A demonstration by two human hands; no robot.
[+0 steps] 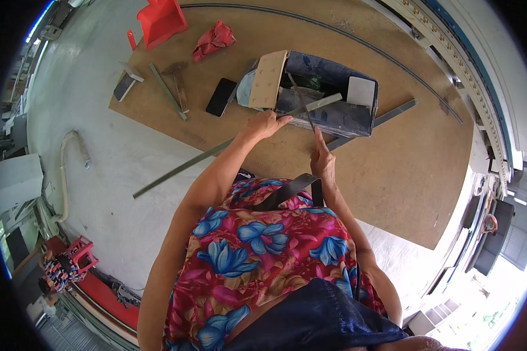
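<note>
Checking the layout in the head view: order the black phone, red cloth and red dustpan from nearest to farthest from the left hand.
From the left hand:
1. Black phone, just up-left on the board.
2. Red cloth, further up.
3. Red dustpan, at the board's far left corner.

Sleeveless floral top — red, blue blooms — black strap.

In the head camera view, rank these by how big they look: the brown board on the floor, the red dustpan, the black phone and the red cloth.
Largest to smallest, as they appear:
1. Brown board, by far.
2. Red dustpan.
3. Red cloth and black phone look about alike, so I will not rank them; the fisheye bend near the rim adds doubt.
</note>
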